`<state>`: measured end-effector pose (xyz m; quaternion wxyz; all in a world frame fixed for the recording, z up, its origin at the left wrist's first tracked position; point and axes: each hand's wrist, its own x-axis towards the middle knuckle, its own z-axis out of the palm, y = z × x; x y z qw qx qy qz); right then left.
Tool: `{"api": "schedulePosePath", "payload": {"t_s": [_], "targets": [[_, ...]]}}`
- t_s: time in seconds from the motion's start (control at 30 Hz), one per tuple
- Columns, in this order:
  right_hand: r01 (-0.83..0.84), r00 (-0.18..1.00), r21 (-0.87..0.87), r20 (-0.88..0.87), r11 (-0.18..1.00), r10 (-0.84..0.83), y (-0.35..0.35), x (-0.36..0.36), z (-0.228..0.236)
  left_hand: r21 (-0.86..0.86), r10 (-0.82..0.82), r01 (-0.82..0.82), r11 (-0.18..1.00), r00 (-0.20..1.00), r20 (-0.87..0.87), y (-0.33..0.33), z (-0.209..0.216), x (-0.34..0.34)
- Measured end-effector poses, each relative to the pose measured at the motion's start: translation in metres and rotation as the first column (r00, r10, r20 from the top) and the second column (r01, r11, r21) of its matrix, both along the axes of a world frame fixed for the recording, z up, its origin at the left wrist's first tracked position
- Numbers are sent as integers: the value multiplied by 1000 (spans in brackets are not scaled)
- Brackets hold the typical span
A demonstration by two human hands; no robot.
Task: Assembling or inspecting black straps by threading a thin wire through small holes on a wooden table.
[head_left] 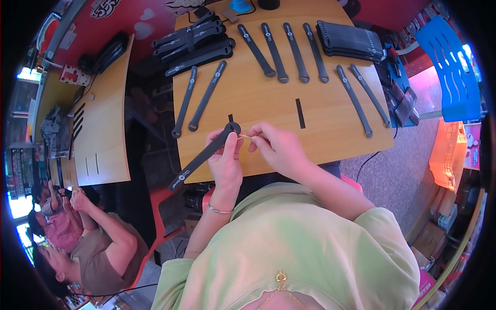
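My left hand (226, 161) holds a flat black strap (202, 156) with a rounded end, slanting down to the left over the table's near edge. My right hand (276, 146) pinches a thin pale stick (245, 136), its tip at the strap's rounded end. Whether the tip goes into the strap is too small to tell. Beyond my hands lie similar loose straps: two on the left (207, 96), several at the back (295, 51) and two on the right (355, 101). A short dark strip (300, 113) lies mid-table; another (230, 118) shows just behind my left hand.
Stacked black straps (188, 44) fill the table's back left; a second stack (351, 42) sits back right. A blue slatted plastic piece (444, 64) and an orange crate (448, 155) stand at right. Left, a person (106, 250) sits by another table (103, 121).
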<state>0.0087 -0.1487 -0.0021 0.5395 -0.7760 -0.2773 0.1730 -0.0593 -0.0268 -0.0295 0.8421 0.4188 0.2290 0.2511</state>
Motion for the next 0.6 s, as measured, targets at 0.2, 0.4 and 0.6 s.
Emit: {"api": "schedulePosePath", "payload": {"t_s": [0.2,0.4,0.6], "targets": [[61,991,-42,118,997,-56,2,-2,6,2,63,-63,998,998,16,-3,3,4],[-29,851,180,-512,983,119,2,9,15,38,66,-70,997,993,95,-3,1,4],[2,995,34,102,999,-5,5,4,12,112,67,-82,990,989,131,-6,9,4]]}}
